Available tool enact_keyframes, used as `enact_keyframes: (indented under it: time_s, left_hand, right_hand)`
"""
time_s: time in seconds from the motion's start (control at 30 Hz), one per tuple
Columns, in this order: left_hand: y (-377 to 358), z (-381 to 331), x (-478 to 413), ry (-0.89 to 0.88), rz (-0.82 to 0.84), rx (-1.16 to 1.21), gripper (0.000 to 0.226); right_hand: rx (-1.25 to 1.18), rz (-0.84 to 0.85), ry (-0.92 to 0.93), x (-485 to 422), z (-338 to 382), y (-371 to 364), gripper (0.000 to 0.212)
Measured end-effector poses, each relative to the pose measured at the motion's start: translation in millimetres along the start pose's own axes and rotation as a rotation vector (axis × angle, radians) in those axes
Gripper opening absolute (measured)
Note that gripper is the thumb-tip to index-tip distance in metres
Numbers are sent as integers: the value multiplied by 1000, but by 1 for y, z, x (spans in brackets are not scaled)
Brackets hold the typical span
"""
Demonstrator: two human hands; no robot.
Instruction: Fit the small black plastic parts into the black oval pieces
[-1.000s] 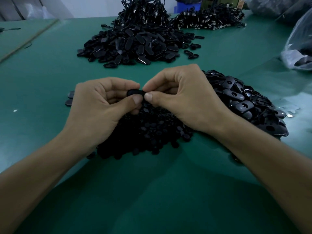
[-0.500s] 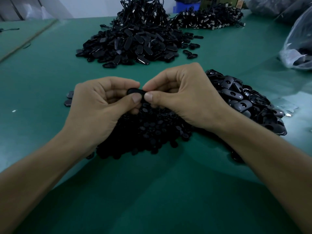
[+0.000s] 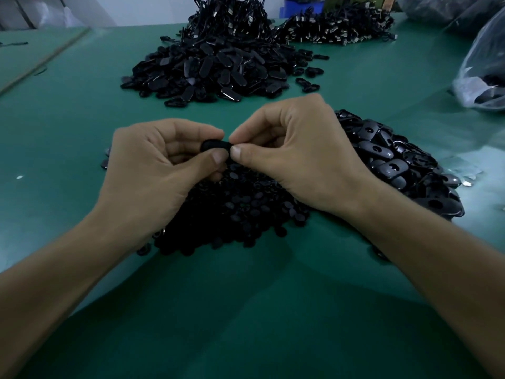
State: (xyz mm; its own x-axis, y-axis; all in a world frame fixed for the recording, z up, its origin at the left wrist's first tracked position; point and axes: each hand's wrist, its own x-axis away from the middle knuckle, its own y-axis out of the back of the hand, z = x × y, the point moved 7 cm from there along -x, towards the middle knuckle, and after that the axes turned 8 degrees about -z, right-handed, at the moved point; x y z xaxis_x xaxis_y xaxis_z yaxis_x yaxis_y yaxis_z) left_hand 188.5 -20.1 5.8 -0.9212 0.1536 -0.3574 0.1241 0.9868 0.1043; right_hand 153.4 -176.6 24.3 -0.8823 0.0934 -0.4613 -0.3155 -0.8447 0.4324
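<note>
**Both hands pinch one oval piece above the small-parts heap**

A green table (image 3: 82,132) fills the view, and everything below is placed from the heap of small black parts (image 3: 237,214) that lies on it near the middle.

Well beyond that heap, toward the far edge, sits a broad mound of black oval pieces (image 3: 213,69). Behind the mound rise two tangles of black cords with metal ends (image 3: 336,28).

Just right of the small-parts heap, and touching it, is a second pile of glossy oval pieces (image 3: 396,165), many showing a hole on the upper face. Farther right and back from the heap lies a clear plastic bag (image 3: 481,77) with dark contents.

Directly above the heap, the left hand (image 3: 158,173) and the right hand (image 3: 300,160) meet, forearms coming in from the lower corners. Each hand's fingers are curled, with the thumb and forefinger closed on the same thing. The two thumb tips almost touch.

Between them, over the heap's far side, is a single black oval piece (image 3: 214,144), held off the table. Only its upper edge shows, so whether a small part sits in it cannot be told.
</note>
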Motion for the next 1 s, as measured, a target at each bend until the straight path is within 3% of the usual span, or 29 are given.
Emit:
enact_keyframes:
  time_s: [0.47, 0.63, 0.8, 1.0]
  left_hand:
    - [3, 4, -2, 16, -21, -60, 14]
    - [2, 8, -1, 143, -68, 102, 17]
    - [-3, 9, 1, 251, -73, 269, 26]
    - [-2, 10, 2, 243, -107, 263, 21]
  right_hand:
    - [12, 12, 11, 0, -4, -5, 13]
    - [219, -130, 192, 5, 5, -6, 19]
    - [333, -230, 348, 8, 15, -4, 11]
    - [291, -182, 285, 6, 13, -10, 6]
